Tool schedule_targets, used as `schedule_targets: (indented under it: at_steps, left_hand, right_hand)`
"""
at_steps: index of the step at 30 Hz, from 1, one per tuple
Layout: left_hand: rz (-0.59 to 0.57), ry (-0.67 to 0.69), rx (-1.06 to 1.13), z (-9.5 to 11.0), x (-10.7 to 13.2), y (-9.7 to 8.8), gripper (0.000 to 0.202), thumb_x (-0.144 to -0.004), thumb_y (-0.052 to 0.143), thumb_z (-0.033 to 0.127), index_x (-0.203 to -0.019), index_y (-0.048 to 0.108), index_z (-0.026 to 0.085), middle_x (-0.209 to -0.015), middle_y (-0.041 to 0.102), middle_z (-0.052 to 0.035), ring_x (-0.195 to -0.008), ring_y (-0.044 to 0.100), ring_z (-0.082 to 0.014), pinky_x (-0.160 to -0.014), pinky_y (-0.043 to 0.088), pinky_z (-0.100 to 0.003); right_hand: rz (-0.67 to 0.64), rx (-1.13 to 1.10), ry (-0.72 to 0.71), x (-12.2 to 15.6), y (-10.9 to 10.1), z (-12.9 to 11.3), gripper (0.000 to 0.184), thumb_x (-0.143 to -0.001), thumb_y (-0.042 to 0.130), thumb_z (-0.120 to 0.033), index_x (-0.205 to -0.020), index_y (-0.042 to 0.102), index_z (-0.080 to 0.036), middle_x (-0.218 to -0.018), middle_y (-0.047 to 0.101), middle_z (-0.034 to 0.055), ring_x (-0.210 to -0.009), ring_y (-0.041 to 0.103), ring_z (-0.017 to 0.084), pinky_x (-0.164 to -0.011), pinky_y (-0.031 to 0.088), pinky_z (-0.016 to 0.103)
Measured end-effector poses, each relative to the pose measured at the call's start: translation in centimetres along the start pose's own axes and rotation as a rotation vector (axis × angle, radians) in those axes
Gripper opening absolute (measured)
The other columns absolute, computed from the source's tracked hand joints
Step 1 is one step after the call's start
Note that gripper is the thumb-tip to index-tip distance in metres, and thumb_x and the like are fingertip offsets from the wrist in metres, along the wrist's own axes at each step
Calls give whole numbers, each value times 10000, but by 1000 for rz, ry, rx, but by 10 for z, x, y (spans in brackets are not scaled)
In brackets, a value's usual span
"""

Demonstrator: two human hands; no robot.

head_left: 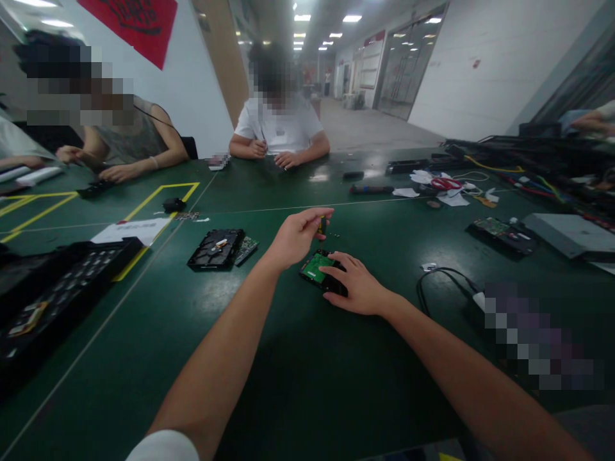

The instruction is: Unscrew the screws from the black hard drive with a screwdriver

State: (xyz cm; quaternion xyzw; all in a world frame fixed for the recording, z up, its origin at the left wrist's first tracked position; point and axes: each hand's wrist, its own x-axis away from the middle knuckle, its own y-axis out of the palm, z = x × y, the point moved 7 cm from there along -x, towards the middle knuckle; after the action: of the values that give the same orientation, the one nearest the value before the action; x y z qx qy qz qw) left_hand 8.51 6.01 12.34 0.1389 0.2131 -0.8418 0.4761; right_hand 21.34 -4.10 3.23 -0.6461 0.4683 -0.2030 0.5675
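A hard drive (314, 267) lies on the green table in front of me, its green circuit board facing up. My right hand (358, 285) grips it from the right, with fingers spread across the top and the thumb along the near side. Just above the drive's far edge, my left hand (298, 238) pinches a small screwdriver (322, 224) with a yellow and black handle, held upright. Whether its tip touches the drive I cannot tell. Several tiny bits, perhaps screws (336, 235), lie beyond the drive. To the left are another hard drive (216, 248) and a loose circuit board (246, 250).
A black tray (120, 256) stands at the left. On the right are another drive (502, 235), a grey box (569, 234), a black cable (446, 270) and piled wires with paper scraps (449, 186). Two people sit across the table, hands on small parts.
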Motion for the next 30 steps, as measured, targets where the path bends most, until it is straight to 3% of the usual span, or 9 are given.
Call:
schedule_targets:
  at_steps: [8,12,23,30]
  left_hand:
    - [72,-3,-59,-7,1,-6,315,-952,673,316,-1246,764,244,-1249,679,-76,-863,685,-133,-746,650,-279]
    - [63,-14,-98,-5,2,-6,284,-949,681,308,-1207,779,243,-1157,666,-70,-780,692,-114,-728,651,-277]
    - [6,21,-58,-1,1,-4,284,-985,616,309,-1200,774,209,-1205,680,-86,-927,678,-166,-789,679,-334]
    - [-4,15,-84,2,2,-5,250,-928,702,293,-1145,785,201,-1133,700,-83,-848,680,-152,-719,659,-296]
  right_hand:
    - [30,-10,-17,1,2,2,609,-944,703,-527,-1470,584,-243,-1579,446,191,-1502,385,405,-1198,356,641]
    - [34,-4,-16,1,4,3,612,-951,697,-526,-1483,571,-250,-1586,443,186,-1507,379,402,-1197,356,643]
    - [33,0,-10,1,4,5,607,-949,697,-534,-1478,580,-259,-1585,449,174,-1504,387,389,-1207,347,633]
    - [35,3,-6,1,6,7,621,-942,705,-534,-1484,575,-260,-1577,455,174,-1506,384,387,-1207,347,628]
